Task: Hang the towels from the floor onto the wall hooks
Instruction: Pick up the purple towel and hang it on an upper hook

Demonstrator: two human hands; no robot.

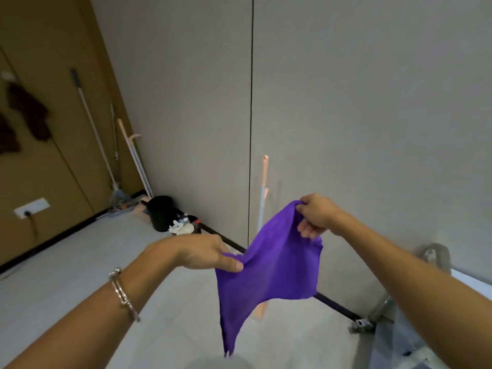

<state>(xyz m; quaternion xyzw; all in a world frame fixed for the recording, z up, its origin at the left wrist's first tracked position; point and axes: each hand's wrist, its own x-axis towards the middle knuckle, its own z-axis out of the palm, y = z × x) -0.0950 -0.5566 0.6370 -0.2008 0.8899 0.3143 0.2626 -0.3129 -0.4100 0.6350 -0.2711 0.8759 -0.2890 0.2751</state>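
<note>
**While 2 hands pinch its top edge, a thin purple cloth towel (277, 272) hangs above the pale tiled floor (80, 262)**

Where the person's left hand (210, 251) extends from the lower left, its thumb and fingers pinch 1 upper corner of the purple towel. A silver metal bracelet (123, 294) circles that wrist. The right hand (316, 217) sits higher and further right, its fingers curled round the other upper corner, bunching the fabric there. The 2 hands are apart, and the top edge of the towel slopes up from left to right between them. The rest of the cloth hangs loose below, tapering to a point near the bottom of the view. It is in the air in front of the grey panelled wall (372, 102).

Behind the towel a peach-handled tool (265, 177) leans upright against the grey wall. In the corner further left stand several long-handled mops and brooms (93, 129). A round black bucket (161, 211) and a crumpled white item (181, 227) sit beside them on the floor. On the tan wall (53, 62) at the far left hang 2 dark brown cloths (29, 110), blurred. Lower down on that wall sits a white wall socket (32, 207) with a cable plugged in. At the lower right, part of a grey metal frame (383, 307) shows beside the right forearm.
</note>
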